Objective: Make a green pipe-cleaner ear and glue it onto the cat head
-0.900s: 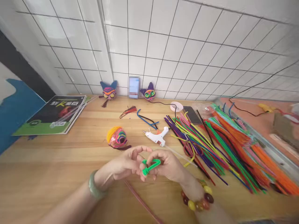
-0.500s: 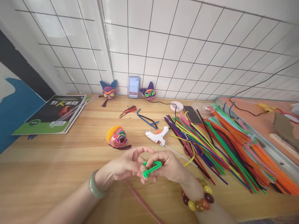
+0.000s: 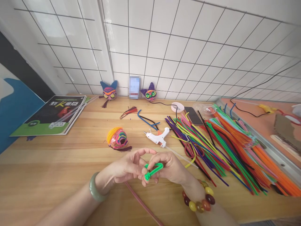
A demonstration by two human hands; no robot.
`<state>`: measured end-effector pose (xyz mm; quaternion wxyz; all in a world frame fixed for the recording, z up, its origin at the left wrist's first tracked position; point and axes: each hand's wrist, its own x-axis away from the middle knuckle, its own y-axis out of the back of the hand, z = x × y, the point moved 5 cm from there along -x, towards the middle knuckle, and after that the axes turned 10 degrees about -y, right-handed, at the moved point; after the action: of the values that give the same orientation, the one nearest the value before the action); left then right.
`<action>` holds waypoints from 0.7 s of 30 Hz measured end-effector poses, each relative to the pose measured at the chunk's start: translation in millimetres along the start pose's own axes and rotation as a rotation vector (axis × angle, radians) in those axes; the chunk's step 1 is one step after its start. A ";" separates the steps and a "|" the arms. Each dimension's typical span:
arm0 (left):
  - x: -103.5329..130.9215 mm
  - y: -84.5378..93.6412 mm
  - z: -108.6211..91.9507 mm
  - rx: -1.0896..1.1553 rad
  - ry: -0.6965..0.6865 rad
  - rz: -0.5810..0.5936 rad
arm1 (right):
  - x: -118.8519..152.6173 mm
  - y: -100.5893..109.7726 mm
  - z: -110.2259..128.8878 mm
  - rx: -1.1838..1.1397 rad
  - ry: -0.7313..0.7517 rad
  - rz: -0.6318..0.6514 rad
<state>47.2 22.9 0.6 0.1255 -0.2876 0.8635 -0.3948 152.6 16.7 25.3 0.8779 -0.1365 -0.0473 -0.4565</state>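
Observation:
A bent green pipe cleaner with a small coiled knot at its lower left end is held between both hands, low in the middle of the view. My left hand pinches it near the coiled end, index finger arched above. The fingers of my right hand close on the loop from the other side. Just beyond the hands lies a white glue gun. A round ornament wrapped in orange and multicoloured strands rests farther left. Beneath the hands, a pink stick runs toward the near edge.
Many coloured pipe cleaners spread over the right side. Two eared ornaments and a propped phone stand by the tiled wall. A magazine lies at left, a pink dish and dark phone at back right.
The coiled end of the green pipe cleaner has shifted very slightly right with the fingertips. Both hands otherwise keep the same hold.

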 end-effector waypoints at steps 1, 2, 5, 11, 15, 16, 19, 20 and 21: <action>0.1 -0.2 0.1 0.001 -0.002 0.002 | 0.2 0.2 0.2 0.002 -0.001 0.000; 0.2 -0.5 0.2 0.003 -0.003 0.005 | 0.4 0.1 0.4 0.001 0.001 0.003; 0.6 -1.4 1.0 0.023 0.000 0.009 | 0.9 -1.8 0.0 -0.022 0.012 0.035; 0.2 -2.8 2.1 0.072 0.000 0.018 | 1.6 -1.7 -4.9 -0.106 0.050 0.061; 0.1 -3.9 3.0 0.095 -0.002 0.027 | 1.9 0.3 -5.2 -0.075 0.093 0.049; 0.1 -4.3 3.2 0.098 -0.002 0.031 | 2.0 1.1 -4.7 -0.046 0.107 0.033; 0.2 -5.5 4.0 0.101 0.001 0.040 | 1.8 3.0 -4.9 0.017 0.099 0.001; 0.2 -5.7 4.4 0.103 0.005 0.042 | 1.8 3.4 -5.1 0.029 0.089 -0.004; 0.2 -5.8 4.9 0.107 0.011 0.045 | 1.8 4.0 -5.0 0.045 0.085 -0.012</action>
<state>51.5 16.7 1.8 0.1449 -0.2588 0.8481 -0.4390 156.7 16.1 20.1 0.8793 -0.0971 -0.0211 -0.4658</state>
